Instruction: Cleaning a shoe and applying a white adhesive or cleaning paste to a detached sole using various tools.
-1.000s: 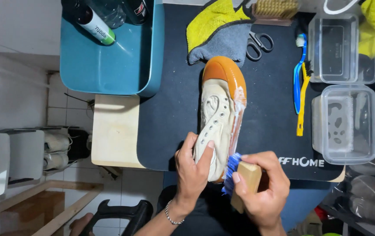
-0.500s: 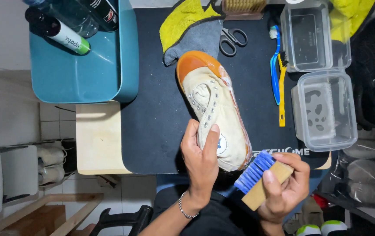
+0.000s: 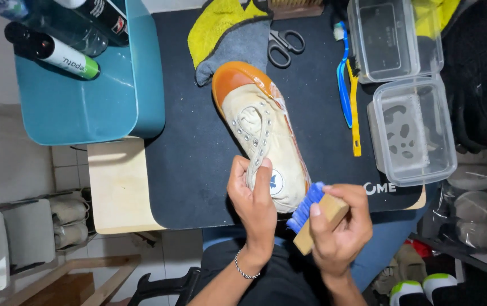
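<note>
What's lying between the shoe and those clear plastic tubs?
In the head view, two toothbrushes, blue and yellow, lie on the black mat between shoe and tubs.

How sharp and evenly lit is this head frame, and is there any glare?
Head view: sharp on the shoe and both hands, left hand, right hand; even overhead light, soft shadows; mild glare on the teal bin; edges look slightly wide-angle stretched.

Looks like a small home shoe-cleaning setup, not a pro shop. Evidence: black work mat (image 3: 198, 170) over a little wooden table (image 3: 120, 192), teal tub (image 3: 85, 107) w/ spray bottles, clear plastic tubs (image 3: 419, 147), scissors (image 3: 283, 45), toothbrushes (image 3: 346, 85), microfibre cloths (image 3: 226, 28). Tiled floor (image 3: 68, 164) + more shoes (image 3: 68, 218) on a low rack nearby.
</note>
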